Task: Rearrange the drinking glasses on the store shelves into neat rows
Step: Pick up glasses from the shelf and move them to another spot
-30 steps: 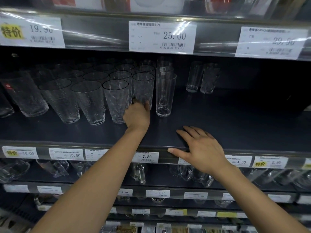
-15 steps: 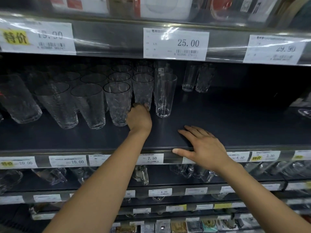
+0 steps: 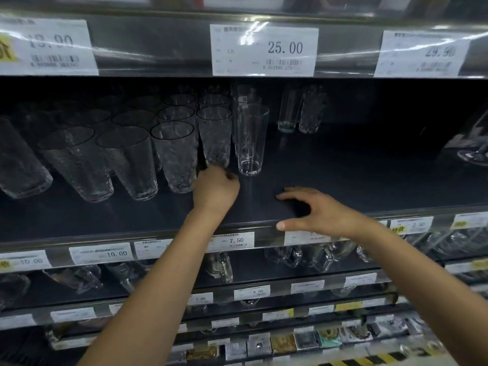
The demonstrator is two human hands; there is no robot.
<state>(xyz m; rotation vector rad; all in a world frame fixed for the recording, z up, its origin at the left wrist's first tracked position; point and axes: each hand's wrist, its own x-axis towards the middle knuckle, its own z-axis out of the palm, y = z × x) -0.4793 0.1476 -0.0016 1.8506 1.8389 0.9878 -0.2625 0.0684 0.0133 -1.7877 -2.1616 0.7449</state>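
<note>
Several textured drinking glasses (image 3: 126, 159) stand in rows on the left half of the dark shelf (image 3: 369, 167). My left hand (image 3: 215, 190) reaches in, its fingers curled round the base of the rightmost textured glass (image 3: 214, 133), which stands upright one place behind the front row. A plain tall glass (image 3: 252, 138) stands just right of it, with more plain ones behind. Two small glasses (image 3: 301, 109) stand apart at the back. My right hand (image 3: 317, 212) is arched over the shelf's front edge with its fingers spread, holding nothing.
The shelf above, with price tags (image 3: 264, 50), hangs low over the glasses. A stemmed glass (image 3: 475, 151) sits at the far right. Lower shelves hold mugs (image 3: 311, 256) and more glassware.
My right hand has lifted from lying flat into an arch, fingertips and thumb still near the shelf edge. My left hand stays at the textured glass's base.
</note>
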